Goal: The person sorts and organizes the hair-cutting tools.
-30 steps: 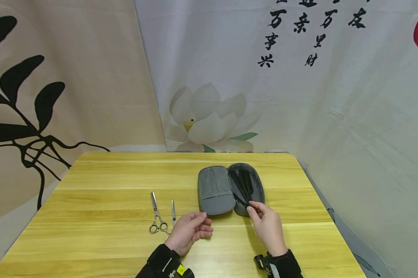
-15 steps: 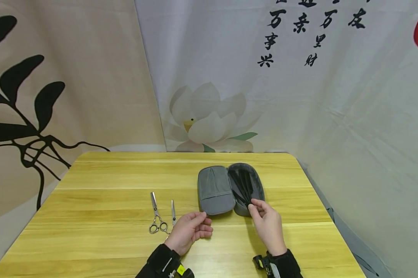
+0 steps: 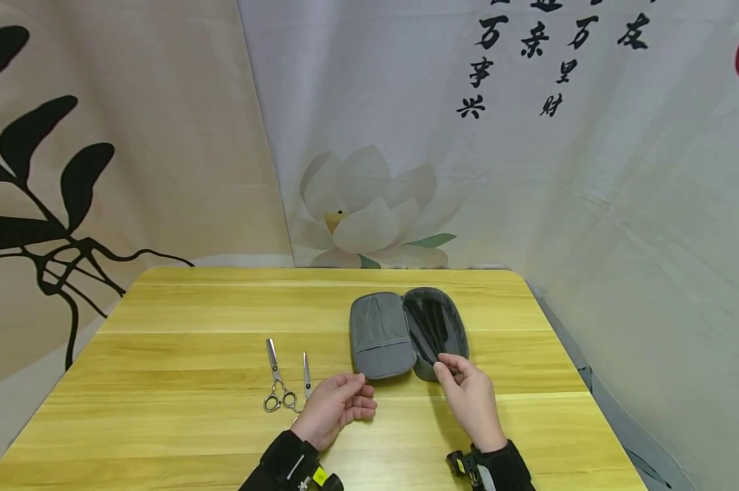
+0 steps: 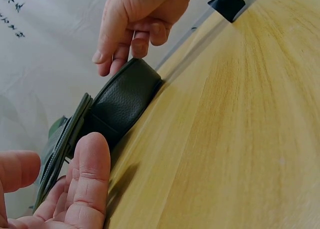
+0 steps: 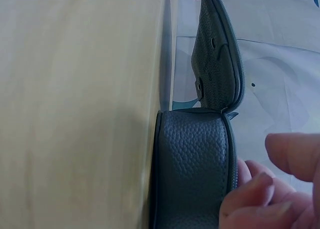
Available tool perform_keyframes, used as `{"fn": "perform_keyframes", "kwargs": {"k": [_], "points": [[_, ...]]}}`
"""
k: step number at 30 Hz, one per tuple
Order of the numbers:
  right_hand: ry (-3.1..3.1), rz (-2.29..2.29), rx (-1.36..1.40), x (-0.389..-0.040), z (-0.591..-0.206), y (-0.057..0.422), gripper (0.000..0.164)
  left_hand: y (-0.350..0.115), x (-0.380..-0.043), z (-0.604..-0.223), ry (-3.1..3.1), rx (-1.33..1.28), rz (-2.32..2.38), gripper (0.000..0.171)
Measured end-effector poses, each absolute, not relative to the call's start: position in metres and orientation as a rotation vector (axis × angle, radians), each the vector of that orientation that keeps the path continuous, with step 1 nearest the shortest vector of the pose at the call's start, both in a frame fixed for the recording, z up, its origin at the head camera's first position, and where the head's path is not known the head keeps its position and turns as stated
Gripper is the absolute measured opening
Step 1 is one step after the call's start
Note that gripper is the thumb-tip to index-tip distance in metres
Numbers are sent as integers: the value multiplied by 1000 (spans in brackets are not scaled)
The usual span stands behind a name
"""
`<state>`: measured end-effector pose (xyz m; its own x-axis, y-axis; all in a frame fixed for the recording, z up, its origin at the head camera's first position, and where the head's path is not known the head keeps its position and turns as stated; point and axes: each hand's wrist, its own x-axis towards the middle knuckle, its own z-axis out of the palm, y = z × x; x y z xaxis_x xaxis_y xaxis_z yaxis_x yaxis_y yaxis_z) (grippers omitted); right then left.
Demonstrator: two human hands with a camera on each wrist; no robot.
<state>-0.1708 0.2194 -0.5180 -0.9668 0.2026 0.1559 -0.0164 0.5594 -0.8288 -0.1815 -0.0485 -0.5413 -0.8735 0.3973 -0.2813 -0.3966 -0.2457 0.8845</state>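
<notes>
A grey zip pouch (image 3: 381, 327) lies unfolded on the table, lid half to the left, deeper half to the right with dark strips (image 3: 429, 324) inside. My left hand (image 3: 335, 408) holds the lid's near edge between thumb and fingers; the right wrist view shows those fingertips on the lid (image 5: 215, 54). Over the near rim of the deeper half, my right hand (image 3: 475, 406) reaches in with bent fingers. Its thumb (image 5: 295, 154) stands apart from the fingers in the right wrist view, and nothing shows between them. The fingertips inside are partly hidden.
Left of the hands lie thinning scissors (image 3: 274, 375) and a second pair of scissors (image 3: 307, 375), whose handles are largely behind the left hand. The wooden table (image 3: 191, 382) ends at a printed cloth backdrop (image 3: 375, 102).
My right hand has shifted slightly at the deeper half's near rim, and its thumb has moved a little left. The dark strips look slightly rearranged. The left hand and lid stay put.
</notes>
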Motion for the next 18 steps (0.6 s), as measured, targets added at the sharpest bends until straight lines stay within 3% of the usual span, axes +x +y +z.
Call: {"fn": "perform_keyframes", "kwargs": {"k": [18], "points": [[-2575,1352,-144,-172,-519,221,30,-47,-178,-541,1558,22,2135,39]]}}
